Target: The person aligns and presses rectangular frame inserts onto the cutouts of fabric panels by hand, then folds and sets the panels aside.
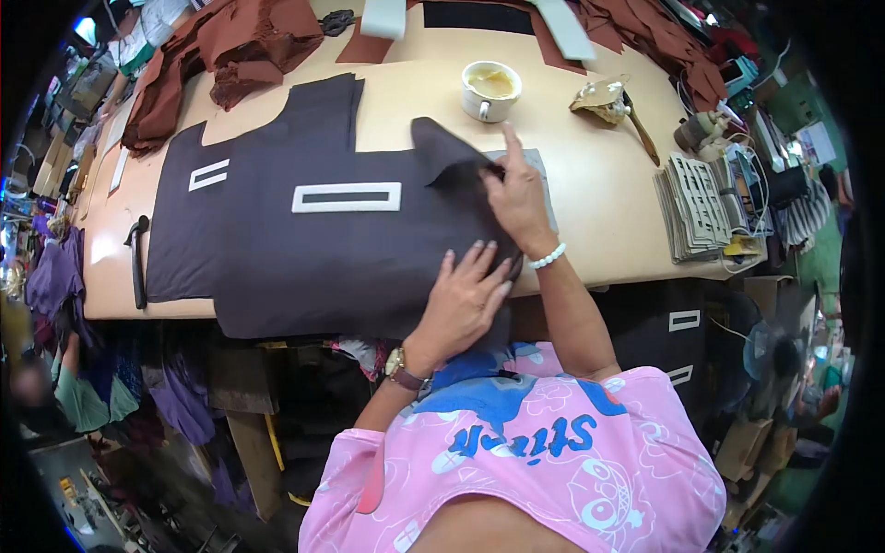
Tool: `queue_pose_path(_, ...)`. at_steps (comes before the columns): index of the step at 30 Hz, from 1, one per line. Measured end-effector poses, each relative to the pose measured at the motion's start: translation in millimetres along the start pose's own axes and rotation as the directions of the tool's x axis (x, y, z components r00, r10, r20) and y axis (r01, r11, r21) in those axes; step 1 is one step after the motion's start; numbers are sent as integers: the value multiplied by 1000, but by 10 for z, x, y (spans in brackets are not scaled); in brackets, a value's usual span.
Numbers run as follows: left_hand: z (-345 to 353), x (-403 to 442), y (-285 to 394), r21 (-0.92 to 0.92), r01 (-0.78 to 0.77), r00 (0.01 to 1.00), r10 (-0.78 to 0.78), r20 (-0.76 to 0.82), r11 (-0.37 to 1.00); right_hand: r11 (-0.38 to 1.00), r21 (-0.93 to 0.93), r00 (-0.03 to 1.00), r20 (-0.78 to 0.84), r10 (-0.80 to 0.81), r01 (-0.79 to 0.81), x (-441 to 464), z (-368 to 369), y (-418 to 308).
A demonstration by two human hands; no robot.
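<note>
Dark grey cut fabric point(277, 249) lies spread on the table, its front edge hanging over. On it sits a white rectangular strip frame point(346, 197) with a dark slot. Smaller white strips point(209, 175) lie farther left on the same cloth. My left hand point(468, 293), wearing a watch, rests on the fabric near the table's front edge, fingers stretched out. My right hand point(518, 198), wearing a beaded bracelet, grips the lifted, folded-over right part of the fabric between thumb and fingers, index finger pointing forward. A grey flat sheet point(539, 175) shows partly under that hand.
A white mug point(490, 92) with yellowish paste stands beyond my right hand. Right of it lies a paste-smeared brush point(641, 129). Piled patterns point(696, 207) stand at the right edge. Brown fabric point(230, 46) lies at the back, and a black-handled tool point(137, 263) at the left.
</note>
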State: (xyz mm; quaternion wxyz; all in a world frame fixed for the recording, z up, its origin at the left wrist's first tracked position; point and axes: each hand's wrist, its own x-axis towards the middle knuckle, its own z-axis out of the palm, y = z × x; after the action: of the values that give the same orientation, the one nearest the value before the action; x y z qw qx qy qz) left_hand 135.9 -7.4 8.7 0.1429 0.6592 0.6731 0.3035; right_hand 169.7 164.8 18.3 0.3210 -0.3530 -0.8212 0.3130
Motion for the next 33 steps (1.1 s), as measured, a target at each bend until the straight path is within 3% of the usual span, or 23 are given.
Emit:
queue_pose_path(2,37,51,100,-27,-55,998,55,-12,998,994,-95,992,-112,-66,55,12,-112,287)
queue_pose_path(3,28,74,141,-41,-83,996,82,-19,996,990,-101,995,-13,94,-95,13,-292,247)
queue_pose_path(6,-249,123,81,9,24,995,-23,-99,1000,995,-10,995,-12,100,-100,-33,-563,652)
queue_pose_path(7,-347,116,-9,13,102,986,-100,-133,995,986,-21,986,20,167,-167,-50,-705,668)
queue_pose_path(8,-449,94,-120,15,182,970,-177,-167,983,992,-21,992,-22,123,-124,-68,-789,810)
queue_pose_path(10,-535,10,-408,193,340,909,-269,-317,920,999,-24,994,-102,34,-36,-94,-917,1144)
queue_pose_path(13,-663,-123,-808,396,461,858,-284,-428,794,996,-56,994,-95,57,-63,-113,-1154,1317)
queue_pose_path(15,-712,-156,-878,426,511,839,-326,-435,747,988,-129,994,-80,80,-90,-130,-1281,1336)
queue_pose_path(18,-692,-190,-813,441,521,853,-438,-282,731,984,-159,996,-58,75,-83,-172,-1446,1353)
queue_pose_path(23,-379,-216,-705,463,502,865,-419,-276,731,957,-252,988,-88,128,-146,-213,-1564,1503)
queue_pose_path(27,-315,-182,-652,509,510,860,-413,-298,693,936,-351,982,-166,-88,24,-37,-1500,1556)
queue_pose_path(30,-303,-149,-674,528,525,851,-417,-319,668,935,-355,979,-190,-69,-3,122,-1466,1540)
queue_pose_path(33,-291,-106,-686,528,542,840,-422,-340,654,877,-474,987,-163,-2,-77,206,-1391,1568)
